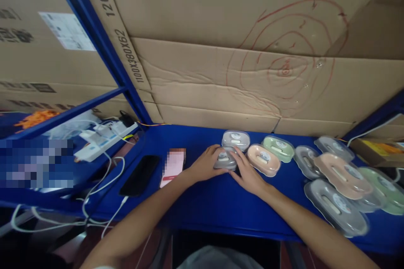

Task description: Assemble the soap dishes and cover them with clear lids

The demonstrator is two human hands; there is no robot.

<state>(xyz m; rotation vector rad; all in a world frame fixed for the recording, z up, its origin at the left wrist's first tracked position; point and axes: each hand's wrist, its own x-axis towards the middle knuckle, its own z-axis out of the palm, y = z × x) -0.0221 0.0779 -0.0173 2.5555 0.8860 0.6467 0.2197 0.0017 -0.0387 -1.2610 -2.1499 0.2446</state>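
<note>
My left hand [205, 164] and my right hand [248, 173] rest around a grey oval case in clear plastic packaging [224, 160] on the blue table. The fingers of both hands curl over its sides and top, hiding its ends. It has a pale oblong piece on top. Just behind it lies a light grey packaged case [235, 139] with a round label. Right of my right hand are a peach packaged case [264, 159] and a green packaged case [278, 148], their edges overlapping or touching.
Several more packaged cases [344, 174] lie piled at the right. A black phone [139, 175] and a phone with a lit pink screen [173, 166] lie at the left. White cables and a power strip [105, 141] are farther left. Cardboard [202, 71] stands behind the table.
</note>
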